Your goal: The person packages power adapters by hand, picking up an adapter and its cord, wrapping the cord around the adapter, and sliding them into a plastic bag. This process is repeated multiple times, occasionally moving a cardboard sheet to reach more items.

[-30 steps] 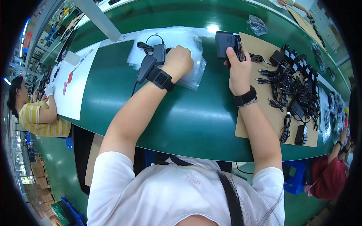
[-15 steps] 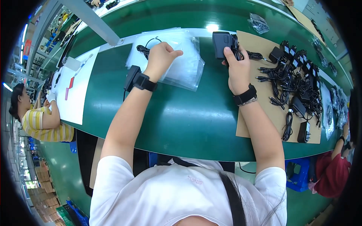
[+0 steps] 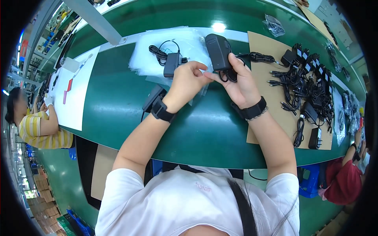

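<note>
A black power adapter (image 3: 219,51) with its dark cable bundled below it is gripped in my right hand (image 3: 241,82), over the far edge of the green table. My left hand (image 3: 188,82) has come up beside it, fingers pinched together at the right hand's fingertips; whatever is between them is too small to make out. Just beyond the left hand, a second black adapter (image 3: 172,65) with a coiled cable lies on a stack of clear plastic bags (image 3: 145,47). My hands partly cover the stack's near right side.
Many black adapters with tied cables (image 3: 311,90) crowd a cardboard sheet (image 3: 260,118) on the right. Bagged items (image 3: 273,25) lie beyond. A white sheet (image 3: 78,98) with red pieces is on the left, where a co-worker (image 3: 39,126) sits. A grey post (image 3: 94,21) rises at the far left.
My left hand has moved right and nearer, uncovering the adapter on the bags. My right hand has shifted left with its adapter, so the two hands now meet.
</note>
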Tool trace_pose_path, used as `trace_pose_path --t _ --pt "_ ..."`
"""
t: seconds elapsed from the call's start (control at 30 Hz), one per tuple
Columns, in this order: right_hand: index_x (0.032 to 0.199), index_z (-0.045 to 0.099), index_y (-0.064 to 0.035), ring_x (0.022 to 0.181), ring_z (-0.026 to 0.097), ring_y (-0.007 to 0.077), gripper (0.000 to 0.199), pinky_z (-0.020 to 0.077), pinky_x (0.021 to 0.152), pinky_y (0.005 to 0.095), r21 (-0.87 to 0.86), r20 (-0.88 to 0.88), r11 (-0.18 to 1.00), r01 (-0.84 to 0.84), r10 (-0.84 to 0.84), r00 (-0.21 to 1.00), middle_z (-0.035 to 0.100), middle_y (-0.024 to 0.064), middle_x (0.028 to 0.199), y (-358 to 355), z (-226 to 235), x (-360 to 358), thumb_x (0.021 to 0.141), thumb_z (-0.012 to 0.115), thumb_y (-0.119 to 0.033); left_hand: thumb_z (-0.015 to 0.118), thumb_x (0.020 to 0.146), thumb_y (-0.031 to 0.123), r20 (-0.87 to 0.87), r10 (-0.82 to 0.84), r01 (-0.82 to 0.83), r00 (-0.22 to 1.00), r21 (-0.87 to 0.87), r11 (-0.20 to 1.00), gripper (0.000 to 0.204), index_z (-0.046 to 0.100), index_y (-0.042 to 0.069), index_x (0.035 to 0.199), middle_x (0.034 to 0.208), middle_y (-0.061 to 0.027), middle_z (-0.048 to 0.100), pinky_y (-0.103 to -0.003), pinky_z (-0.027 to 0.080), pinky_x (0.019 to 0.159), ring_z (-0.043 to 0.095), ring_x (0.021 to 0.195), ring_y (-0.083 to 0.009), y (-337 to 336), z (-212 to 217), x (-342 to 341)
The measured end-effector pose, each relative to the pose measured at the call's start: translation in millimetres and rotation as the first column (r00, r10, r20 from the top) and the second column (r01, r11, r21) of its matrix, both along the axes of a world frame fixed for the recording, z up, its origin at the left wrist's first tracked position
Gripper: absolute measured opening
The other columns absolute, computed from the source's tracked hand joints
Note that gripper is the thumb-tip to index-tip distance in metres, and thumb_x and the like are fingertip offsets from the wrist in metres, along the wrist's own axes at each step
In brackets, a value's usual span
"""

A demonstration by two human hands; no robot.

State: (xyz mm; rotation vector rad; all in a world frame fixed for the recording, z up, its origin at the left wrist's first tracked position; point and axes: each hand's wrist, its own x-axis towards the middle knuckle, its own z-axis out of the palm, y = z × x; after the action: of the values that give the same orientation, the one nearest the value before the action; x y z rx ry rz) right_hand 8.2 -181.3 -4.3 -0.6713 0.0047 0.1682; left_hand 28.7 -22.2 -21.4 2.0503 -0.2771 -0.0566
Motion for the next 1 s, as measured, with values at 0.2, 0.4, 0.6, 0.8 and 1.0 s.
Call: trace_pose_path --t 0.2,0.4,0.6,0.8,1.0 --pt "0.120 0.044 0.0013 0.085 0.056 0.0093 0.038 0.0487 0.074 0.0266 -0.340 0.170 0.912 0.230 -0.180 0.969 0.057 0.0041 0.102 -4 -13 8 0.087 0.057 -0.013 0.072 0.071 0.016 -0.105 0.029 -0.044 0.994 -0.149 0.988 0.035 0.062 -0.005 0.098 0.065 -0.0064 0.059 -0.026 0.045 0.057 0.056 0.061 -0.0119 8 15 -12" --pt "0.124 0.041 -0.0004 0.088 0.056 0.0120 0.043 0.0469 0.075 0.0249 -0.321 0.165 0.924 0.205 -0.159 0.973 0.056 0.0056 0.105 5 -14 -1 0.087 0.057 -0.015 0.061 0.081 0.017 -0.069 0.066 -0.070 0.995 -0.056 0.996 0.021 0.062 -0.004 0.085 0.066 -0.0081 0.061 -0.028 0.044 0.054 0.056 0.058 -0.0129 18 5 -6" --pt "0.123 0.043 0.0007 0.097 0.054 0.0159 0.049 0.0432 0.085 0.0273 -0.721 0.516 0.539 0.435 -0.001 0.856 0.055 0.0102 0.109 16 -15 -7 0.081 0.065 -0.014 0.054 0.088 0.016 -0.124 0.116 -0.167 0.986 -0.589 0.791 0.019 0.055 -0.001 0.079 0.062 -0.0020 0.055 -0.022 0.038 0.048 0.050 0.053 -0.0075 24 10 -5" --pt "0.116 0.049 -0.0017 0.093 0.055 0.0323 0.049 0.0454 0.080 0.0351 -0.654 0.717 0.104 0.749 0.399 0.571 0.055 0.0156 0.103 23 -8 -15 0.072 0.069 -0.005 0.057 0.088 0.017 0.118 0.259 -0.151 0.959 -0.559 0.815 0.020 0.056 0.000 0.078 0.061 -0.0009 0.054 -0.020 0.035 0.045 0.046 0.051 -0.0059 33 17 -3" --pt "0.109 0.051 0.0016 0.084 0.058 0.0298 0.038 0.0465 0.075 0.0341 -0.711 0.666 0.003 0.703 0.325 0.672 0.058 0.0143 0.092 32 -17 -17 0.074 0.064 -0.001 0.058 0.083 0.012 0.487 0.049 -0.002 0.872 -0.095 0.995 0.011 0.056 0.002 0.078 0.064 -0.0173 0.058 -0.037 0.046 0.051 0.058 0.058 -0.0340 6 20 -31"
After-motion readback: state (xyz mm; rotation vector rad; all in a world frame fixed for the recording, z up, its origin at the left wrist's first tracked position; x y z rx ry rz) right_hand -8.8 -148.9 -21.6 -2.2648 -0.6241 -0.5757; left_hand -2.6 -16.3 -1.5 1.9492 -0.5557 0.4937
